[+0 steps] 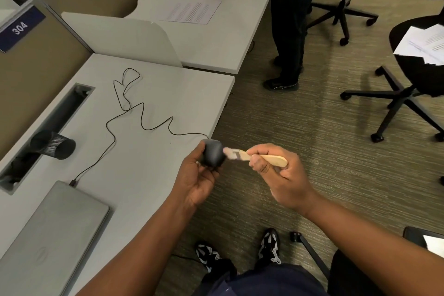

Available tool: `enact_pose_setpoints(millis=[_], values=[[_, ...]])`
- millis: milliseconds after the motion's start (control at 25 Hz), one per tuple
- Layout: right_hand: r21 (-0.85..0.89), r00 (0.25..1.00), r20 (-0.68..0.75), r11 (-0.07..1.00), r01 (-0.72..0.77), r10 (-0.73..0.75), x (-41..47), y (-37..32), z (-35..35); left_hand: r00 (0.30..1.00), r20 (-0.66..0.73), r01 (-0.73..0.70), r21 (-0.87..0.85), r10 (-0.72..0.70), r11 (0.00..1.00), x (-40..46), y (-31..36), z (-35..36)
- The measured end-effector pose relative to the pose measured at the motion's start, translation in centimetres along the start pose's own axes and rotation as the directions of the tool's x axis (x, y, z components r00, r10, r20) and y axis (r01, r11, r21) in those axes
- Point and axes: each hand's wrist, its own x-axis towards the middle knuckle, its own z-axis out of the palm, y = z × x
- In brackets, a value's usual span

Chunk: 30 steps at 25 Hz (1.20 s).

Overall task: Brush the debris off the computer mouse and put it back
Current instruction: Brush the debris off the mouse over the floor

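Half done, it looks: left hand (200,176) holds the mouse (213,152) up, right hand (276,170) grips the brush (254,156) at its three o'clock. Putting it back on the desk (149,151) remains.

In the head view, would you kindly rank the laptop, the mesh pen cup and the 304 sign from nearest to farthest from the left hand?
From the left hand:
1. Laptop, lower left on the desk.
2. Mesh pen cup, lying by the cable slot.
3. 304 sign, upper left on the partition.

An office: white tabletop (149,166) rows with cable troughs, a numbered partition sign (20,27), a closed laptop (55,228), swivel chairs (403,94) and carpet (300,127).
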Motion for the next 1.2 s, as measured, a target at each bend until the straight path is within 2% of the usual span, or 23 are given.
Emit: enact_pose_setpoints(millis=[120,280,680,880,1000,1200], values=[[0.002,0.994,-0.104,1.000,0.021,-0.021,0.7,-0.3,0.1,1.000,0.000,-0.024,0.020,0.024,1.000,0.0,-0.2,0.0],[-0.128,0.997,0.004,0.989,-0.076,0.078,1.6,-0.1,-0.1,0.998,0.023,-0.058,0.016,0.058,0.998,0.0,-0.5,0.1],[-0.448,0.981,0.115,0.873,0.191,-0.156,-0.2,0.1,0.9,0.993,-0.034,-0.112,-0.078,0.110,0.991,0.7,-0.8,0.0],[-0.463,0.962,0.251,0.859,0.218,-0.109,-1.2,0.2,3.1,0.989,-0.089,-0.123,-0.010,0.121,0.992,1.5,-1.8,0.1],[-0.428,0.967,0.211,0.876,0.223,-0.143,-1.4,0.4,3.5,0.989,-0.086,-0.126,-0.033,0.123,0.992,1.5,-1.6,0.2],[-0.453,0.992,0.078,0.882,0.128,-0.104,-0.5,0.6,1.9,0.989,-0.060,-0.138,-0.078,0.134,0.987,1.0,-1.1,0.1]])
